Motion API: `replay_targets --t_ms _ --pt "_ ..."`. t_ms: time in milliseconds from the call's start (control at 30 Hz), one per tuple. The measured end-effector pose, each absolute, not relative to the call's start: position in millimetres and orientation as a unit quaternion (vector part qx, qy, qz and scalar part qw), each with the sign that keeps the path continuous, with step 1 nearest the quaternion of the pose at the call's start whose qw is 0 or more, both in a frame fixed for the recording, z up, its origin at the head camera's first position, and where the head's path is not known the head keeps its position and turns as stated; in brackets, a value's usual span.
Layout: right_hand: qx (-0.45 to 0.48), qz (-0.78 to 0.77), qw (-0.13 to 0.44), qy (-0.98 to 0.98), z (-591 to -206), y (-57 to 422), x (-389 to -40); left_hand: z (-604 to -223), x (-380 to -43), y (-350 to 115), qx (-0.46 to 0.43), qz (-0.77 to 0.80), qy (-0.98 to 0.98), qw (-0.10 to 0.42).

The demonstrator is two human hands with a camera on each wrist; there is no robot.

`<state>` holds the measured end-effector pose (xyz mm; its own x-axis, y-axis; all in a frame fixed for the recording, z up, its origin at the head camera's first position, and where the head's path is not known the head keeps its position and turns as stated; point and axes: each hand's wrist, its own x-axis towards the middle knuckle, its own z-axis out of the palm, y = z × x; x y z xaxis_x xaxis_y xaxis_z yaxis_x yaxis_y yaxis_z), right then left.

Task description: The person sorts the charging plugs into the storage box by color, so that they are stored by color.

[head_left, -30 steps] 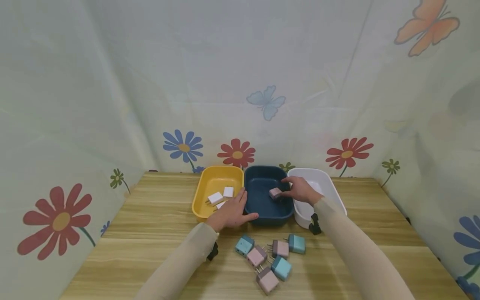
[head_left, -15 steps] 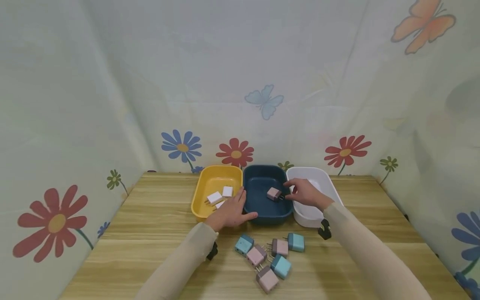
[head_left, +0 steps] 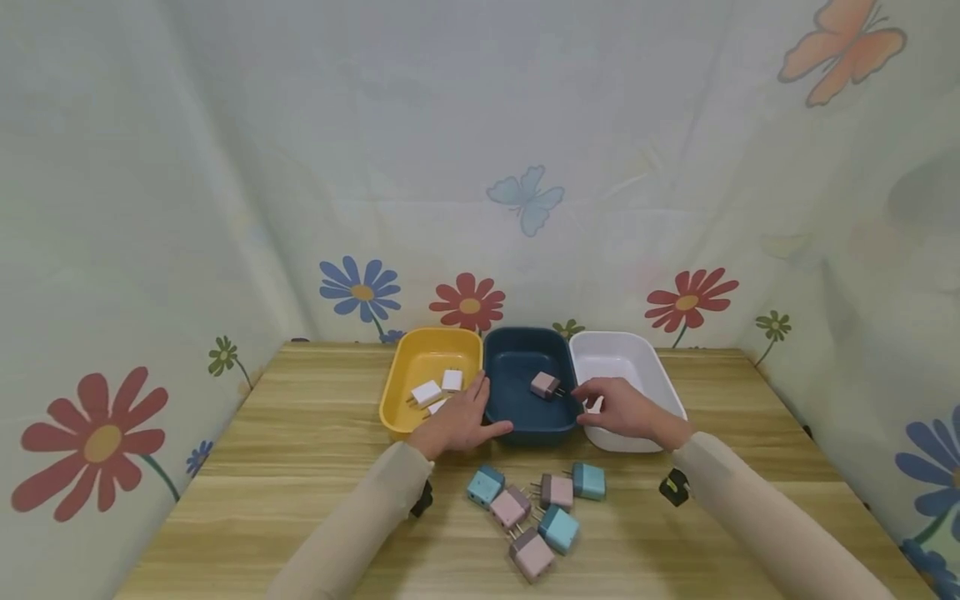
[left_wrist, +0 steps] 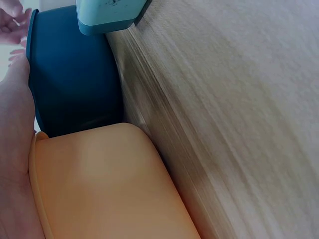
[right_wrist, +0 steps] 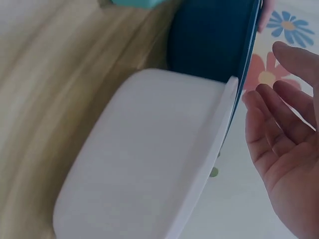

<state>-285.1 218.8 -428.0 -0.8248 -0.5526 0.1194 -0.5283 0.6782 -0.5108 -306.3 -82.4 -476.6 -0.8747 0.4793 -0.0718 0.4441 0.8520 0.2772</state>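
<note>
Inside the dark blue bin (head_left: 525, 414) lies one pink plug adapter (head_left: 545, 384), its prongs facing right. My right hand (head_left: 626, 408) hovers over the white bin (head_left: 660, 375) near the edge shared with the blue one. Its fingers are loosely bent and hold nothing, as the right wrist view also shows. My left hand (head_left: 457, 419) rests with extended fingers on the adjoining rims of the yellow bin (head_left: 393, 383) and the blue bin. Several white plug adapters (head_left: 427, 393) lie in the yellow bin, one partly hidden by that hand.
On the wooden table (head_left: 300, 467) in front of the bins lie several pink adapters (head_left: 532, 555) and teal adapters (head_left: 559, 529) in a loose cluster. A flower-printed cloth (head_left: 420, 167) hangs behind and at both sides.
My right hand has let go of the pink adapter in the blue bin and drawn back to the right, over the white bin. The left hand stays at the rims.
</note>
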Motion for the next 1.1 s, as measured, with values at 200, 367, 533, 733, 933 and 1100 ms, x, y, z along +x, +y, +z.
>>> replay_targets --t_ms 200,367,533,733,933,1100 --pt "-0.325 -0.262 0.028 0.909 -433 218 -267 -477 -305 -84 0.235 0.129 0.961 0.069" --pt "-0.346 -0.262 0.050 0.900 -441 215 -255 -477 -304 -84 0.232 0.130 0.961 0.071" --pt "-0.367 -0.243 0.076 0.895 -452 213 -244 -476 -303 -84 0.231 0.137 0.960 0.071" --pt "-0.383 -0.195 0.073 0.900 -464 210 -235 -478 -303 -83 0.230 0.139 0.961 0.069" --pt "-0.405 -0.160 0.052 0.899 -472 207 -231 -479 -304 -83 0.233 0.137 0.960 0.068" --pt "-0.419 -0.156 0.046 0.894 -475 205 -228 -477 -303 -81 0.236 0.136 0.960 0.071"
